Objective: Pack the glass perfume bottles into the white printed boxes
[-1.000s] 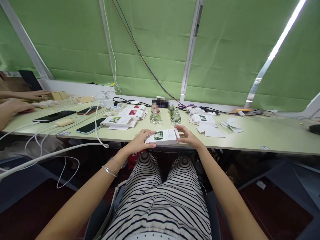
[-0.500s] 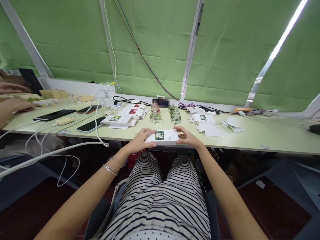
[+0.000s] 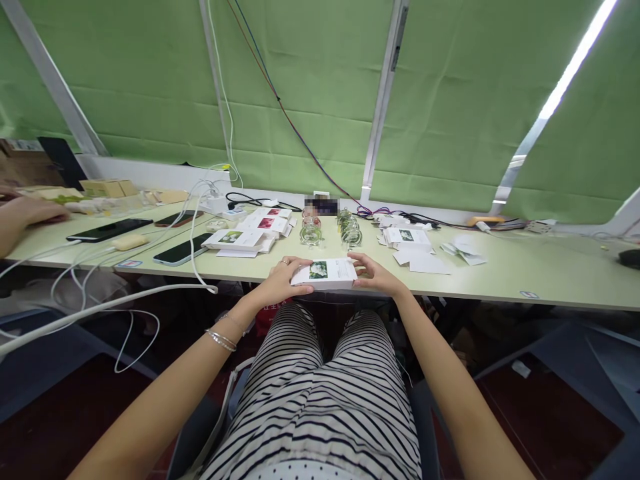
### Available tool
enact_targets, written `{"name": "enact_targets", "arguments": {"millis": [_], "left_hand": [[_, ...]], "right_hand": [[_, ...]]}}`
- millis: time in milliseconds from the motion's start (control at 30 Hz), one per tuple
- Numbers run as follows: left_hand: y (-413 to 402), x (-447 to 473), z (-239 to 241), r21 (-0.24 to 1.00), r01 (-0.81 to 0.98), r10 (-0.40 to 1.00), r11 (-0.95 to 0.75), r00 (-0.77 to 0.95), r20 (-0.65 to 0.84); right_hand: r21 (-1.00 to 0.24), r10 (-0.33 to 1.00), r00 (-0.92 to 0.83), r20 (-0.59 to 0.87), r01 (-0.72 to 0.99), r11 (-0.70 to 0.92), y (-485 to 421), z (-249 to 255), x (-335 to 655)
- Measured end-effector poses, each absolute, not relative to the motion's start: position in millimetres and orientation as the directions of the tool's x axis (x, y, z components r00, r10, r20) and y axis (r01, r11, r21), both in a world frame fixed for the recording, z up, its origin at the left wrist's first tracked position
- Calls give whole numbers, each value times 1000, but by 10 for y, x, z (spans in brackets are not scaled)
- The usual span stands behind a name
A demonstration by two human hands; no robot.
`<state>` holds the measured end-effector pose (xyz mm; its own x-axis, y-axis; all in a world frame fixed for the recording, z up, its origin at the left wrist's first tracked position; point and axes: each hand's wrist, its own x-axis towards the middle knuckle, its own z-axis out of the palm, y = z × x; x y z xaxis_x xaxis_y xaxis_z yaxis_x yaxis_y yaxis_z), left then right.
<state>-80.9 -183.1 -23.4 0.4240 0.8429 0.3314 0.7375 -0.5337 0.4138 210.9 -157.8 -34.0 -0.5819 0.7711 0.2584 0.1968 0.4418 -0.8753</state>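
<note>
A flat white box [image 3: 337,272] with a white-flower picture lies at the front edge of the table [image 3: 490,280], its printed face up. My left hand [image 3: 285,279] grips its left end, thumb along the near side and fingers at the far side. Around the right end, my right hand [image 3: 373,275] is closed in the same way. Just beyond the box stand clear glass pieces in two rows, a left row [image 3: 311,233] with reddish and green parts and a right row [image 3: 351,232] with green ones.
Picture-printed white boxes are stacked to the left [image 3: 240,239] and right [image 3: 407,237], with loose white papers [image 3: 465,248] further right. Phones [image 3: 110,230], white cables [image 3: 194,247] and a power strip [image 3: 214,203] crowd the left. Another person's hand [image 3: 37,210] works at the far left.
My hands and the white box have stayed almost still. At the far left, the other person's farther hand has drawn back towards the frame edge.
</note>
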Motion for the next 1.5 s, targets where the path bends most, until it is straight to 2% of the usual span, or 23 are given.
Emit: {"name": "enact_targets", "arguments": {"millis": [233,600,833,1233,1500], "left_hand": [[-1849,-799,-215,419,743,850,-522,417,321],[-1840,-808,-221,434,729,846,-530,419,330],[-1848,-807,-216,402,741,842,-537,441,311],[-1870,-803,-192,400,749,849,-528,447,283],[-1883,-790,-183,391,758,852,-522,443,278]], "right_hand": [[-879,749,-601,279,153,451,-1560,-354,2118],[-889,791,-562,241,198,412,-1579,-359,2091],[-865,793,-548,266,227,447,-1615,-342,2070],[-901,791,-537,294,121,417,-1606,-332,2088],[-896,809,-516,282,161,414,-1643,-307,2082]]}}
